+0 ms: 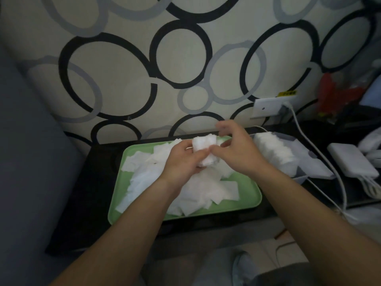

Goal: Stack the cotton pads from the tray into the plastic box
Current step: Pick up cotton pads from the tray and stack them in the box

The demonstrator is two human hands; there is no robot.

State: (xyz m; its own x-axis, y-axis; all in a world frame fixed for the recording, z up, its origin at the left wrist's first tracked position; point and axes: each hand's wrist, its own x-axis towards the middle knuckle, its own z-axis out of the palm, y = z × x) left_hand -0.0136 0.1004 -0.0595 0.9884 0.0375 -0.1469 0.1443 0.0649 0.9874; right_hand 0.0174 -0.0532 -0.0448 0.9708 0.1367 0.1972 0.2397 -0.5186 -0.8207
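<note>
Green tray (pixel 117 195) on the dark table (pixel 99 162), covered in loose cotton pads (pixel 206 190). Above it, left hand (pixel 183 159) fingers wrap a small stack of pads (pixel 203 144), and right hand (pixel 237 151) pinches its other end. The plastic box (pixel 321 170) on the right already has a row in it. The yellow wall label (pixel 287 93) is too blurry to read.
</note>
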